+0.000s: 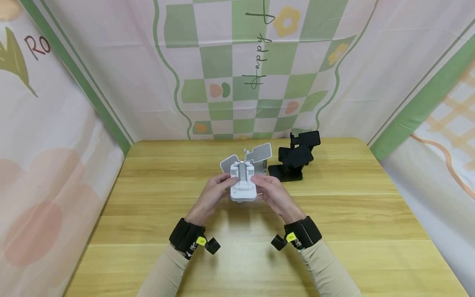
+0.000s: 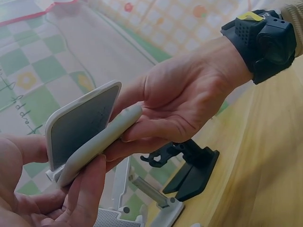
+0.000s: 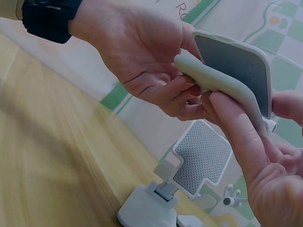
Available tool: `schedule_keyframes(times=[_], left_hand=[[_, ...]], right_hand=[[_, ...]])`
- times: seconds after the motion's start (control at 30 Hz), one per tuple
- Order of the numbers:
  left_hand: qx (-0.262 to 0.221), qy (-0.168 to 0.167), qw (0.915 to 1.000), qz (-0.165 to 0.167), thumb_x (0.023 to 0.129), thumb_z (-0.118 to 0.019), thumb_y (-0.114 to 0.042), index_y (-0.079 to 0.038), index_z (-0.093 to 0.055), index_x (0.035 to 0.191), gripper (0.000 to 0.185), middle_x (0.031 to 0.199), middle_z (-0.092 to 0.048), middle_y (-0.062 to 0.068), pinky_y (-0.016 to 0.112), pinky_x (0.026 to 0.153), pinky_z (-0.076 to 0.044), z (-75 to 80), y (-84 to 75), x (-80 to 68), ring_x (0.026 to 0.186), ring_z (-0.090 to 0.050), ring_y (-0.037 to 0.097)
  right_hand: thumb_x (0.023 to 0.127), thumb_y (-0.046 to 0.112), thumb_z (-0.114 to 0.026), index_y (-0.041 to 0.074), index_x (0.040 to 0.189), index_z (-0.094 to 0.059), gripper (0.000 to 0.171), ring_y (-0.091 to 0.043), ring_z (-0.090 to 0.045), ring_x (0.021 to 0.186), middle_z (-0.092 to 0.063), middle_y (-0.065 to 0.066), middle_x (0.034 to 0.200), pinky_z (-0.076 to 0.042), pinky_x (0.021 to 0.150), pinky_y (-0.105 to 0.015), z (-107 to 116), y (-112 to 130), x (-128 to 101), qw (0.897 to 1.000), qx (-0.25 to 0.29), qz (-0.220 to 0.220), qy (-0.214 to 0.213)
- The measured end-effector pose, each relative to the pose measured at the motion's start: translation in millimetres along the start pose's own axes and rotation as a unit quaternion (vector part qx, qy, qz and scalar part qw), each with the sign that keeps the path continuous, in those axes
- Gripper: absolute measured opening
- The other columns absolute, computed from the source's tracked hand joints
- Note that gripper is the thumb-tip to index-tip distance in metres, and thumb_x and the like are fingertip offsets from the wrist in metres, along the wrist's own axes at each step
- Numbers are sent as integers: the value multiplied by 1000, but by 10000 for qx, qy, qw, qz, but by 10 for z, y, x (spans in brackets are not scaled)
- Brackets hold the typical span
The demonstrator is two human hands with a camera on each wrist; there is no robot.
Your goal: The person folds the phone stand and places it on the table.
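Both hands hold a white folding phone stand (image 1: 243, 193) above the wooden table, one hand at each side. My left hand (image 1: 214, 192) grips its left edge, the thumb on the face turned up. At the opposite edge my right hand (image 1: 277, 196) grips it the same way. In the wrist views the held stand shows a smooth pale base (image 3: 222, 82) with a grey-padded plate (image 2: 85, 125) folded at an angle to it. Fingers of both hands curl beneath the base.
Just behind the hands stand more white phone stands (image 1: 259, 153), partly hidden by the held one. Black phone stands (image 1: 295, 157) are grouped to their right on the wooden table (image 1: 167, 231). A patterned cloth (image 1: 215, 62) hangs along the table's back edge.
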State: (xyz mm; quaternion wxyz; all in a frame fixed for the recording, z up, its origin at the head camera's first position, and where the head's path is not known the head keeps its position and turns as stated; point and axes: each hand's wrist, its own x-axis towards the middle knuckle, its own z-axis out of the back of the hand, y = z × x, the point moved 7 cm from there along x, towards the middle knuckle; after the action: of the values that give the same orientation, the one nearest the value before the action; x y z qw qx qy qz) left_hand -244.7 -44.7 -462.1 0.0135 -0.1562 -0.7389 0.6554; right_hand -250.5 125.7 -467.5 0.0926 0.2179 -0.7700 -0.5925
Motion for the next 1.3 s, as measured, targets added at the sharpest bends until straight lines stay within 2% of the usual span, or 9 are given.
schedule_keyframes(times=[0.5,0.93,1.1,1.3], left_hand=[[89,-136,9999,-55,99,-65,-16,7,-62,133,41,108,-71,9,26,78,-55,37,30,-1,88,-65,12],[208,-167,9996,-8,100,-66,-13,6,-63,134,39,111,-73,12,25,76,-57,75,123,-6,87,-68,12],[367,-334,9988,31,98,-70,-16,3,-62,137,44,116,-73,17,28,78,-60,115,126,-49,90,-71,16],[475,-451,9979,2,98,-72,-17,1,-60,140,47,117,-72,16,33,81,-61,177,115,-167,94,-71,20]], right_hand=[[108,14,-50,-19,144,-41,50,-15,-74,93,-75,-3,110,-62,76,-27,-6,-59,7,9998,-94,-148,-62],[108,12,-51,-19,143,-43,47,-17,-76,94,-77,-4,108,-62,80,-30,-13,-169,26,9998,-35,-152,-84],[108,14,-52,-17,144,-44,48,-17,-76,94,-77,-4,109,-63,80,-31,-12,-205,28,9998,-98,-160,-30],[109,19,-49,-15,143,-47,48,-19,-76,92,-78,-3,107,-63,79,-35,-13,-245,55,9995,-268,-162,24]])
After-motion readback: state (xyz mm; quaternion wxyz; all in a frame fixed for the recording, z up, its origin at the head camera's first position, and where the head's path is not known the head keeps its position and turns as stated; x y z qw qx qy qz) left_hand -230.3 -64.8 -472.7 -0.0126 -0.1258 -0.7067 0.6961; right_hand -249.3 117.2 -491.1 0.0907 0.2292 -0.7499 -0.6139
